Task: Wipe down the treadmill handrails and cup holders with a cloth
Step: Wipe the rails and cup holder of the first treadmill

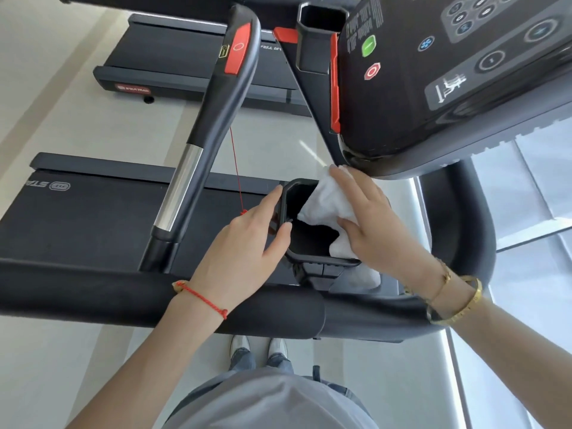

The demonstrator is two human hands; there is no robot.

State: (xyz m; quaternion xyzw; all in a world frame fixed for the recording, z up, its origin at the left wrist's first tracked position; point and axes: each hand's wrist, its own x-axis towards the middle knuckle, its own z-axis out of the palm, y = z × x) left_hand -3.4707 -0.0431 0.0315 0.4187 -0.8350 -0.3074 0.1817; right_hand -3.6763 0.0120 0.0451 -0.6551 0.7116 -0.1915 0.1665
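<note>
A black cup holder (312, 257) sits just below the treadmill console. My left hand (247, 243) grips its left rim, thumb over the edge and fingers along the outside. A white cloth (325, 202) lies over the holder's right rim and dips inside. My right hand (371, 224) presses flat on the cloth with fingers straight. A padded black handrail (123, 292) runs across below my wrists. A second handrail (213, 119) with a red panel and a chrome section slants upward on the left. Another cup holder (318, 35) stands at the top.
The console (448, 72) with its green and red buttons overhangs the holder at upper right. A red safety cord (236, 171) hangs beside my left hand. The treadmill belt (93, 218) lies left, a second treadmill (173, 63) beyond. My shoes (260, 348) stand on the light floor.
</note>
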